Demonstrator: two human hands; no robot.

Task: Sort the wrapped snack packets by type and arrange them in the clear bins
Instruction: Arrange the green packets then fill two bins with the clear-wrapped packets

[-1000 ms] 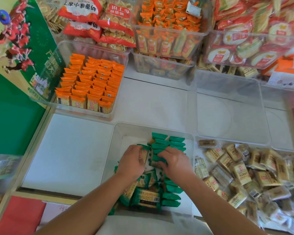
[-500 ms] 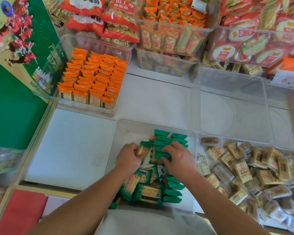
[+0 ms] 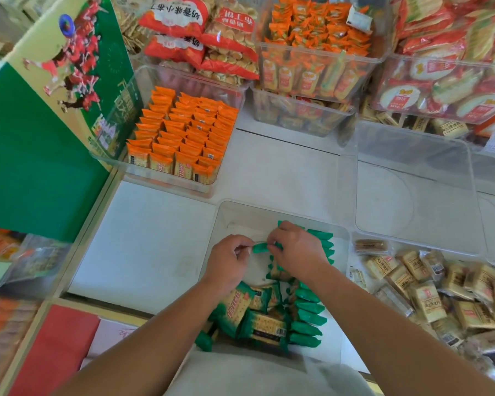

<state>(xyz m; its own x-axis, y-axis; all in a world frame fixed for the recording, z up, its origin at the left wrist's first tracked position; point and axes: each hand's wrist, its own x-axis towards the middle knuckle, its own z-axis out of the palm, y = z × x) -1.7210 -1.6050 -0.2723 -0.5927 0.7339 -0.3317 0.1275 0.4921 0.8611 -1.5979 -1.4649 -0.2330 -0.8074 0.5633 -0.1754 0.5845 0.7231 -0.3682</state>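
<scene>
green packets in near clear bin, orange packets in far bin

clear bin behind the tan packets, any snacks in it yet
No, the clear bin shows only its bare bottom; the tan packets lie outside it.

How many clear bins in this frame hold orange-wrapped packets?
2. The left orange bin, back left, holds neat rows. The heaped orange bin, back centre, sits on top of a lower bin. More may lie out of view.
</scene>
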